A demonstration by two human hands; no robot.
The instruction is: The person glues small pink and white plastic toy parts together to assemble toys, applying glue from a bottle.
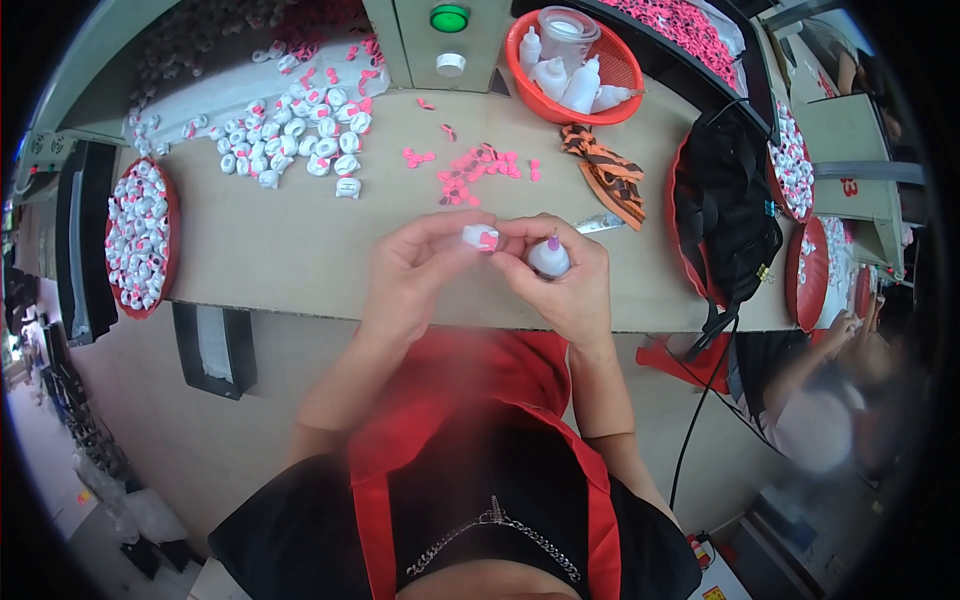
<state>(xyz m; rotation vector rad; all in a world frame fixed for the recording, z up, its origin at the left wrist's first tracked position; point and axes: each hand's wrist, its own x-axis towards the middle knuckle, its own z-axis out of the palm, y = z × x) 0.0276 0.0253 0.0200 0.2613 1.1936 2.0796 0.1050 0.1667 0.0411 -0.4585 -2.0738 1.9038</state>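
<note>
Between the fingertips of my left hand is a small white rounded piece with a pink patch on one side. My right hand is wrapped around a small white squeeze bottle with a purple tip that points away from me. The thumb and forefinger of that hand also meet the white piece at its pink side. Just beyond my hands lie loose flat pink pieces. Farther left, a cluster of white rounded pieces with pink patches rests on the table.
A red bowl of white pieces stands at the left edge. An orange basket holds squeeze bottles and a clear tub. Right of my hands are a metal blade, a striped cloth and a black bag. Another person sits at right.
</note>
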